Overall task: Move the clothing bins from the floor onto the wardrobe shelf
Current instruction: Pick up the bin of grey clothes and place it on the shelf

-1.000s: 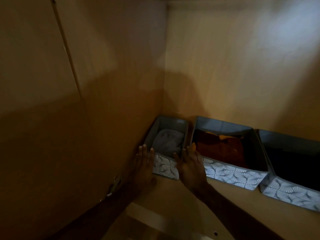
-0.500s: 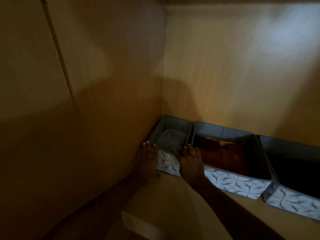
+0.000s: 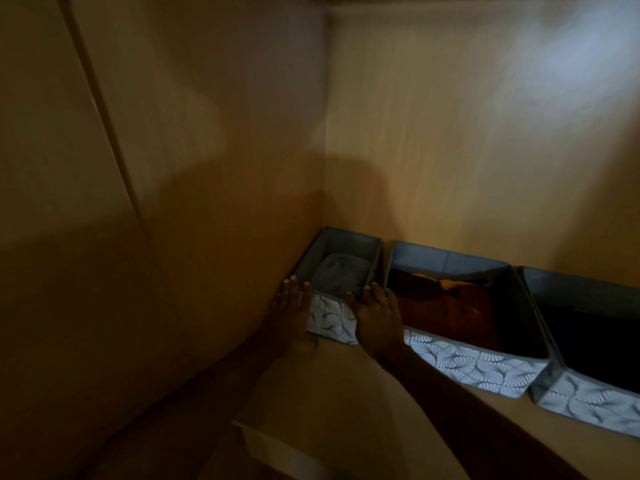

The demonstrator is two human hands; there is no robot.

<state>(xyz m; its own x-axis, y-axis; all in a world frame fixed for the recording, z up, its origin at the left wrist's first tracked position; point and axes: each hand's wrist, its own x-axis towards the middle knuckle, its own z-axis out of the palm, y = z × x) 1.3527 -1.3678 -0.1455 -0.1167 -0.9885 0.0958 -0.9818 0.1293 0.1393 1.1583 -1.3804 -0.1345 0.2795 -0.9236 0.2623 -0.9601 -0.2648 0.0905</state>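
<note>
Pressing flat against the front of a small bin, your two hands sit with fingers extended and lying side by side, gripping nothing. Your left hand covers the bin's left front corner, squeezed against the wardrobe's side wall, its fingertips just reaching the rim. Your right hand covers the bin's right front corner, its fingertips resting over the rim. Between the hands a strip of the bin's white leaf-patterned front panel shows.

This small bin stands on the wardrobe shelf, tucked into the back left corner, its far end at the back wall. Inside it lies a folded grey cloth. Just right of the small bin stands a wider middle bin with the same patterned front, holding rust-brown and orange clothing. Right of that one, touching it, a third bin runs out of the picture; its contents are too dark to make out. All three bins line the back wall. Dim lighting leaves your forearms in shadow.
</note>
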